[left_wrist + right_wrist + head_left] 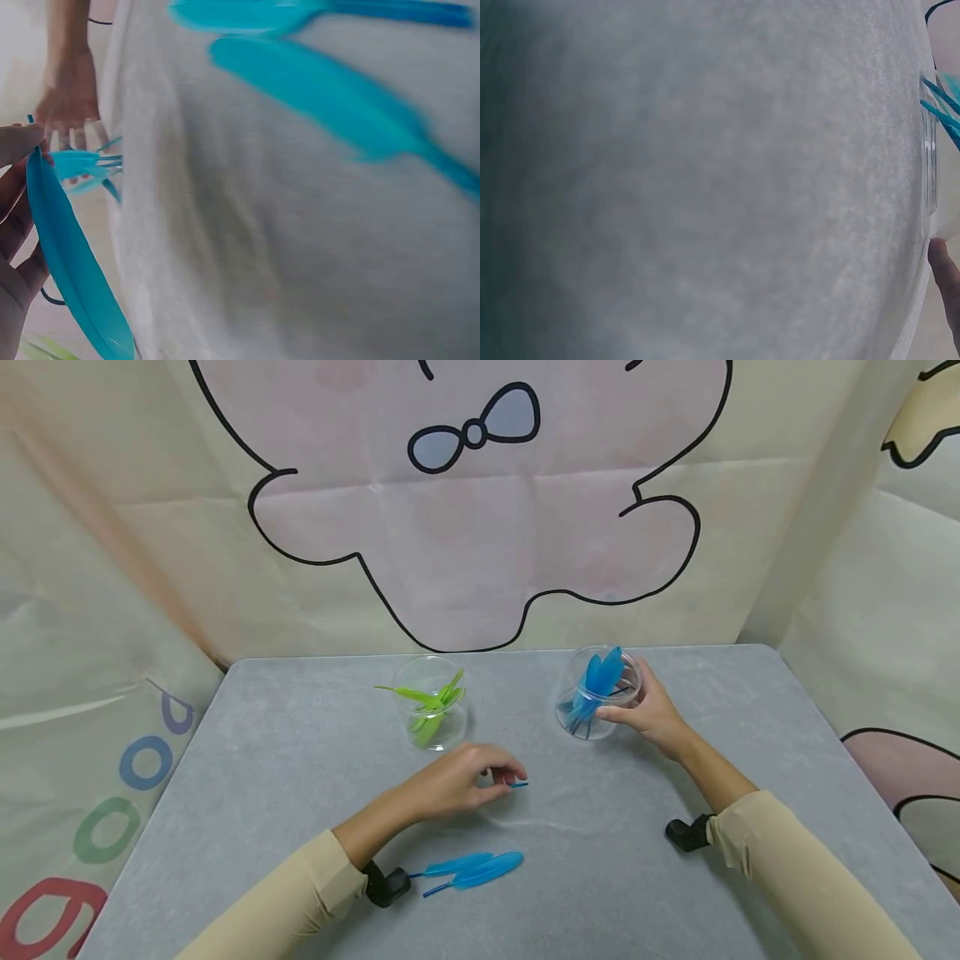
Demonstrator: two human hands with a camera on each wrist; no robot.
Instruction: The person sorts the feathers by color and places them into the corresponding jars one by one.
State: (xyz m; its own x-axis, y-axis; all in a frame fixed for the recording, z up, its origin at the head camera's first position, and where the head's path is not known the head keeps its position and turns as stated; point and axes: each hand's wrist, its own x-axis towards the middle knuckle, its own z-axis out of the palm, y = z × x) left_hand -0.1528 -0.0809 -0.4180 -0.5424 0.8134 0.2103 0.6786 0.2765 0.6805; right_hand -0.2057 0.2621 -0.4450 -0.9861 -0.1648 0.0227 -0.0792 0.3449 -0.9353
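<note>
My left hand (467,783) pinches a blue feather (71,255) near its quill end, over the middle of the table. In the head view only the quill tip shows past the fingers; most of the feather is hidden behind the hand. On the right, my right hand (657,717) grips a clear plastic cup (564,714) from its right side, thumb in front. Several blue feathers (602,673) stand in that cup, quills down. Two more blue feathers (489,870) lie side by side on the table near my left wrist.
A second clear cup (459,727) stands at the back left with green feathers (433,700) in it, one sticking out over the rim. The grey table (300,727) ends at a printed cloth wall (450,543) behind; more cloth hangs on both sides.
</note>
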